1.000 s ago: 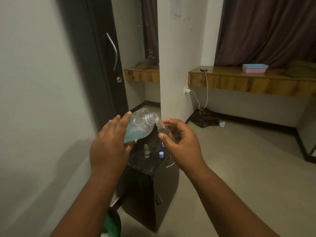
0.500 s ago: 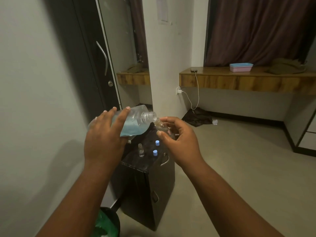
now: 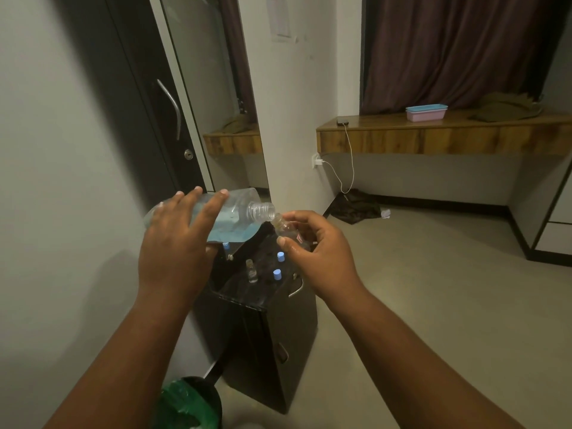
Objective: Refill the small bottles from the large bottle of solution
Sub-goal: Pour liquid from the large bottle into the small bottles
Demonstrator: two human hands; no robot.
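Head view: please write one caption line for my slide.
Left hand tips large bottle of blue solution into small bottle held by right hand.

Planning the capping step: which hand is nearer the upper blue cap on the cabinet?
Right. The right hand hovers just beside the upper blue cap; the left hand is farther left, holding the large bottle.

The room is dimly lit with a warm, slightly greenish cast, the light falling from above and behind so that a broad soft shadow of the arms lies on the left wall and the dark door is almost featureless. The wide-angle lens bows the door frame and wooden shelf toward the edges. Focus is soft and grainy overall, with faint glints on the glossy black tabletop.
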